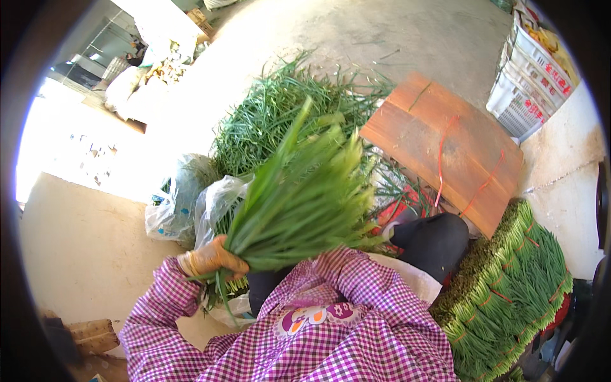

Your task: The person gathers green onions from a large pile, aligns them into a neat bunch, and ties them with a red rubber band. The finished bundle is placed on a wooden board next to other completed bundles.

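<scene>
My left hand, in a pale glove with a band at the wrist, grips a fanned bunch of long green leafy stalks, possibly garlic chives, at its narrow end. The bunch is blurred and its paler ends spread up and to the right. My right hand is hidden behind the bunch; only its checked sleeve shows, reaching to the lower edge of the leaves. Beyond the bunch lies a loose heap of the same kind of greens. A wooden board with red ties on it rests to the right of the heap.
Tied bundles of greens are stacked at the right, beside my dark-clothed knee. Clear plastic bags with greens stand at the left. Stacked white plastic crates are at the upper right. Pale walls flank both sides.
</scene>
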### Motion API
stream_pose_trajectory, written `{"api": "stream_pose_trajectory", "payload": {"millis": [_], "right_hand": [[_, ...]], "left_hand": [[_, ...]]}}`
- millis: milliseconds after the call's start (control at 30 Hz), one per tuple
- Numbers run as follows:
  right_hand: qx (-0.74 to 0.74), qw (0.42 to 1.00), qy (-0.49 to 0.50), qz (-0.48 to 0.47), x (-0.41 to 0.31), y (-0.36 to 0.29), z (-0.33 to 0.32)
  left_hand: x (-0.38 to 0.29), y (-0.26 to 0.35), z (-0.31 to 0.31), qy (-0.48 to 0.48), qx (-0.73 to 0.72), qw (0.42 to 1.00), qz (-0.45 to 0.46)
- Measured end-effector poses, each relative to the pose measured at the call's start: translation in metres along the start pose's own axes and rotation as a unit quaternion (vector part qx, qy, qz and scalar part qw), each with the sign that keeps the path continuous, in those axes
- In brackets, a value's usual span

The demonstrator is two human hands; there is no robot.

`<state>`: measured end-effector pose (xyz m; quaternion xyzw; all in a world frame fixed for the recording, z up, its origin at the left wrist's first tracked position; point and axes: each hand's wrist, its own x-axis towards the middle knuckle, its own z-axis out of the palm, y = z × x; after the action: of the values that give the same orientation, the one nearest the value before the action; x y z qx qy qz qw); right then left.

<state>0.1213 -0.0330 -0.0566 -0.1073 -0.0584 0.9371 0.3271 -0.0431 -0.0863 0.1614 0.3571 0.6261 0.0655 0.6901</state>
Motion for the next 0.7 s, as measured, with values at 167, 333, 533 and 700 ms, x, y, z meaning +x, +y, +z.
{"api": "stream_pose_trajectory", "payload": {"millis": [167,333,533,700], "right_hand": [[-0.082,0.996,0.016,0.035,-0.029,-0.023,-0.013],[-0.172,0.984,0.019,0.037,-0.048,-0.036,0.001],[-0.23,0.973,0.012,0.014,-0.051,-0.043,0.009],[-0.253,0.967,0.014,-0.019,-0.049,-0.046,0.017]], "left_hand": [[0.024,-0.135,0.006,-0.042,-0.13,0.986,-0.091],[0.01,-0.207,0.024,0.015,-0.142,0.989,-0.034],[-0.009,-0.211,-0.004,-0.027,0.124,0.989,0.071],[-0.001,-0.127,-0.09,0.237,0.122,0.934,0.239]]}}
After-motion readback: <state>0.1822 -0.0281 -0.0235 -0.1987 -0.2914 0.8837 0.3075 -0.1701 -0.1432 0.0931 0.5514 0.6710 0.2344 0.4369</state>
